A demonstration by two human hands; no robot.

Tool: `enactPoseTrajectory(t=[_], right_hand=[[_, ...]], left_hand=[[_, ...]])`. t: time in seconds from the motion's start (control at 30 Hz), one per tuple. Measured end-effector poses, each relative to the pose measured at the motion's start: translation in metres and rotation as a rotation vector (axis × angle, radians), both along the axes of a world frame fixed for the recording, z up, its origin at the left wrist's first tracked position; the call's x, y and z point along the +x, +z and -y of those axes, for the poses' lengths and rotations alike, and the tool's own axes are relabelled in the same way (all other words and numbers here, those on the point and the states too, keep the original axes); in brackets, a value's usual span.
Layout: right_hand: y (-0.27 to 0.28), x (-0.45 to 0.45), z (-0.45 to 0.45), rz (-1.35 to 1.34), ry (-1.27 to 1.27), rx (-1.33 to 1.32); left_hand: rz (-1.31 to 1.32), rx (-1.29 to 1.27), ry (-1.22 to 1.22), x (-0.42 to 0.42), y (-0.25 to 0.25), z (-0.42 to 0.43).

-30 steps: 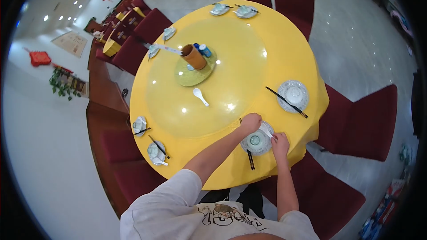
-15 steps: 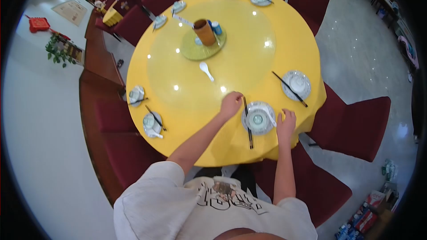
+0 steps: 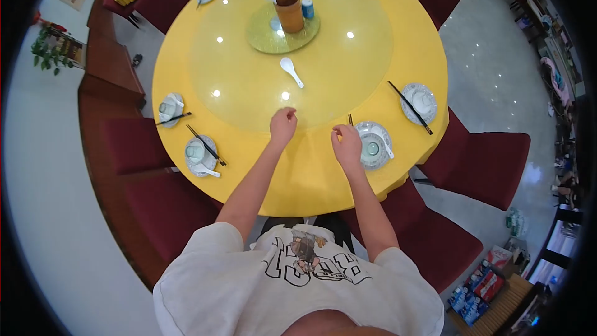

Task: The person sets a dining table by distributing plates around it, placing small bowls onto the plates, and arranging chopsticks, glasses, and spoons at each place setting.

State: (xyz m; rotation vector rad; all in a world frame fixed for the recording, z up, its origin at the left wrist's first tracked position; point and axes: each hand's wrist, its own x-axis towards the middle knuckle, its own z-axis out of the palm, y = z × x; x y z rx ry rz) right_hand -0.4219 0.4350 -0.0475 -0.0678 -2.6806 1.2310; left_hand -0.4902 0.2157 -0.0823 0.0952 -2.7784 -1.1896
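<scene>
My left hand [image 3: 284, 126] hovers over the yellow tablecloth [image 3: 305, 180], its fingers curled and nothing visible in them. To its right, my right hand [image 3: 346, 144] is above the left edge of a patterned plate [image 3: 365, 163]; its fingers are bent and whatever they hold, if anything, is hidden. On that plate are a pale green glass [image 3: 372, 148] and a white spoon [image 3: 387, 147] at the right. Black chopsticks [image 3: 350, 119] show only at their tips behind my right hand. Another white spoon [image 3: 291, 73] lies alone on the round glass turntable [image 3: 242, 81].
A brown cup [image 3: 290, 14] and a blue-and-white container [image 3: 308, 8] stand on a green mat. Place settings with plates and chopsticks [image 3: 410, 108] line the table. Dark red chairs [image 3: 482, 162] surround it; a wooden ledge [image 3: 106, 99] runs at left.
My right hand has left the spoon on the plate and moved left across it. My left hand has moved left, away from the plate. The view has shifted too.
</scene>
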Motion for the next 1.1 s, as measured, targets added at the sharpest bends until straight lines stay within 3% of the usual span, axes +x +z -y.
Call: enactPoseTrajectory(t=[0.2, 0.47, 0.7, 1.1], right_hand=[[-0.034, -0.045, 0.06, 0.149, 0.032, 0.034], [-0.049, -0.142, 0.116, 0.083, -0.08, 0.126], [-0.065, -0.157, 0.134, 0.16, -0.214, 0.222], [-0.048, -0.079, 0.113, 0.206, -0.119, 0.016]], left_hand=[[0.027, -0.004, 0.069, -0.07, -0.024, 0.05], [-0.049, -0.14, -0.031, -0.196, -0.041, 0.06], [-0.123, -0.317, -0.315, -0.18, -0.03, 0.044], [-0.025, -0.083, -0.267, -0.114, -0.019, 0.05]])
